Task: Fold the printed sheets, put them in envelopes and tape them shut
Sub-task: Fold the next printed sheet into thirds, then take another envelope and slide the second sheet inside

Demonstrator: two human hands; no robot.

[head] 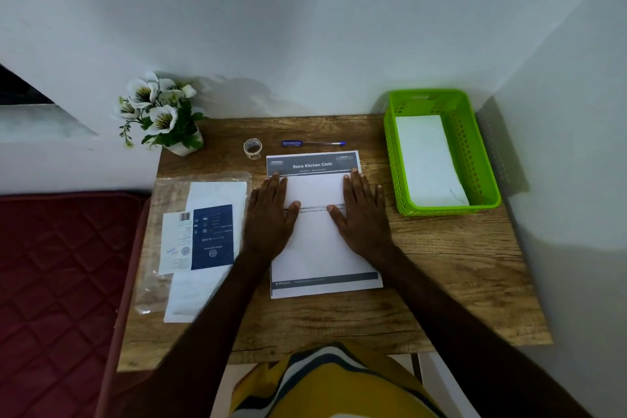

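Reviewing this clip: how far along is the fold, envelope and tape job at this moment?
Possibly done: a white envelope-like piece lies in the green basket; whether it is taped cannot be told. In hand: the left hand and right hand press flat on a folded sheet atop the printed sheets. Left: enveloping and taping; the tape roll stands untouched, and the envelope pack lies beside the left hand.

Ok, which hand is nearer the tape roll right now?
Left. The left hand lies flat on the folded sheet, its fingertips just below and right of the tape roll. The right hand presses the sheet's other side, farther from the roll.
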